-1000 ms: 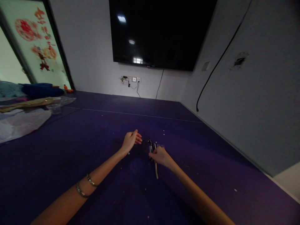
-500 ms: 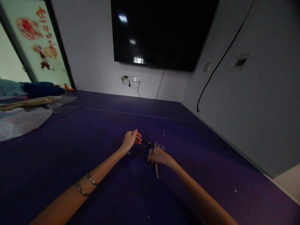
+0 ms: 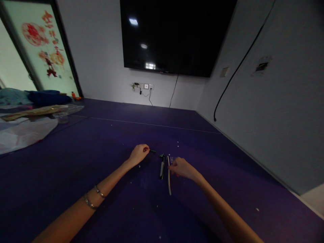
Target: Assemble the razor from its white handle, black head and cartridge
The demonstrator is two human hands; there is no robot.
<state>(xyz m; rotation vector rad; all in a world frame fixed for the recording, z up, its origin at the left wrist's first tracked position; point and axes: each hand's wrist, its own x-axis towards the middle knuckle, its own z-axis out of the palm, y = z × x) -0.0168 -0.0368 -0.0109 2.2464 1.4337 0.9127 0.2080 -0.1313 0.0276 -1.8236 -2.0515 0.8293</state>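
Observation:
My left hand (image 3: pixel 139 154) is closed in a pinch at the end of a thin dark piece (image 3: pixel 153 151) lying low over the purple surface. To its right lies a slim black tool with a grey panel (image 3: pixel 162 168), apart from both hands. A pale, narrow, slightly curved strip (image 3: pixel 169 182) runs beside that tool. My right hand (image 3: pixel 183 168) has curled fingers, its fingertips at the strip's upper half. Partly behind that hand is a small clear plastic piece (image 3: pixel 172 159), whose shape I cannot make out.
Small white scraps (image 3: pixel 178 144) dot the purple surface (image 3: pixel 113 209). White plastic sheeting (image 3: pixel 27 135), a clear cup (image 3: pixel 62 118) and blue cloth (image 3: pixel 49 97) lie at the left. A black cable (image 3: pixel 229 81) hangs down the right wall, and a television (image 3: pixel 174 37) is mounted ahead.
My right hand has moved right, off the black tool to the pale strip, leaving the tool lying in view. The fingers of my left hand have closed at the thin dark piece.

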